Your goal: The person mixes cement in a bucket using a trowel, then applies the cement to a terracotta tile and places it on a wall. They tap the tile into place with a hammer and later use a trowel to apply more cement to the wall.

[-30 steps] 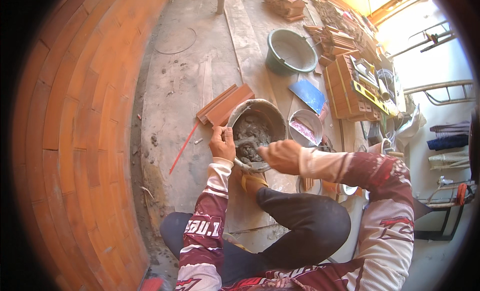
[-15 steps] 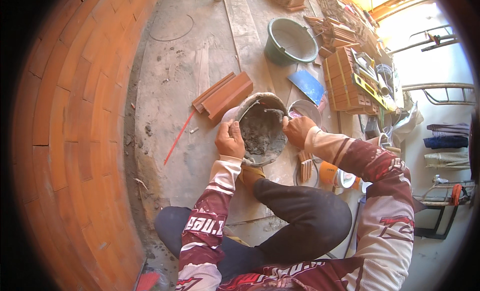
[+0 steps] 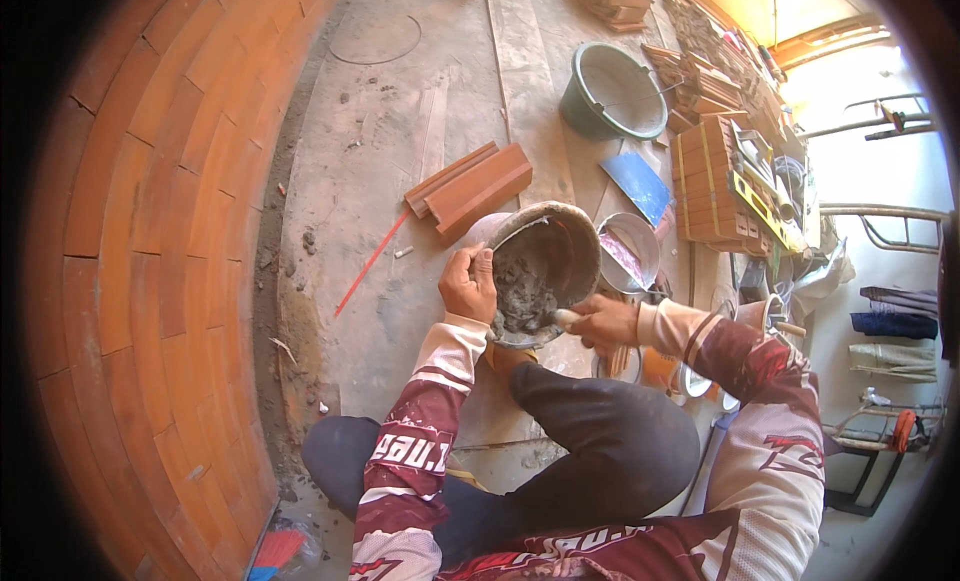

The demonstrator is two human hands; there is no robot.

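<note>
A worn bucket (image 3: 578,251) of grey mortar (image 3: 525,291) stands at my crossed legs. My left hand (image 3: 468,281) is closed on its left rim, thumb up. My right hand (image 3: 605,321) is closed round a pale tool handle (image 3: 567,318) at the bucket's lower right; the tool's head is hard to make out in the mortar. Just beyond the bucket's left side lie stacked terracotta tiles (image 3: 480,191), and a thin red strip (image 3: 370,266) runs from them. A small round container with pink material (image 3: 625,256) sits right of the bucket.
A brick wall (image 3: 150,301) runs along my left. Behind are a green basin (image 3: 580,106), a blue board (image 3: 635,186) and tile piles (image 3: 700,81). At right are strapped bricks (image 3: 710,181) with a yellow level (image 3: 760,211), white buckets (image 3: 690,376), metal frames (image 3: 900,221) and folded cloths (image 3: 890,321).
My right hand has dropped from the bucket's right rim, where it was half a second ago, to its lower right. My left hand still grips the rim. The whole view has shifted slightly.
</note>
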